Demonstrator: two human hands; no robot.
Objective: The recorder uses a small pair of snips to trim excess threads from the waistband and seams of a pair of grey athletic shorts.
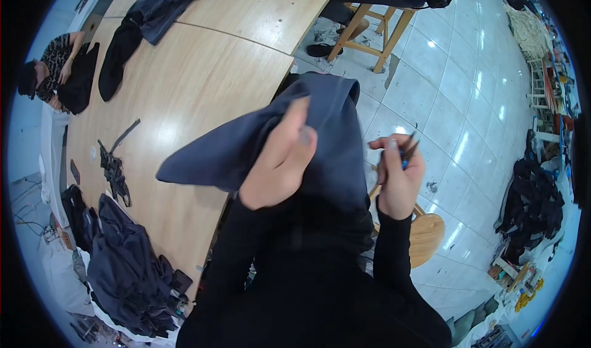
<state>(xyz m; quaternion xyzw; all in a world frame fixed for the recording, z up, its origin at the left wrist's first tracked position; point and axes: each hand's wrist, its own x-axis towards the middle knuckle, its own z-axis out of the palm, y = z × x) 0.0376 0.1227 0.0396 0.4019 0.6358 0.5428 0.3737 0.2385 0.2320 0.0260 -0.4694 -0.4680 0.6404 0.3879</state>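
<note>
A dark blue-grey cloth garment [332,120] lies draped over my lap, its left part reaching over the table's edge as a pointed flap. My left hand [280,163] is over the cloth, slightly blurred, with index finger stretched out and thumb apart from it. No object shows in that hand, and its other fingers are hidden. Off the garment's right side, my right hand [400,178] is closed around small thread snips [405,156] with dark blades and a blue part. Most of the snips is covered by the fingers.
The wooden table [246,58] bears dark garments [132,262], a long dark garment [154,15] and a black strappy piece [114,169]. A person [55,71] handles black cloth across it. Stools [425,237] [375,31] stand right; dark cloth [532,194] is heaped on the tiled floor.
</note>
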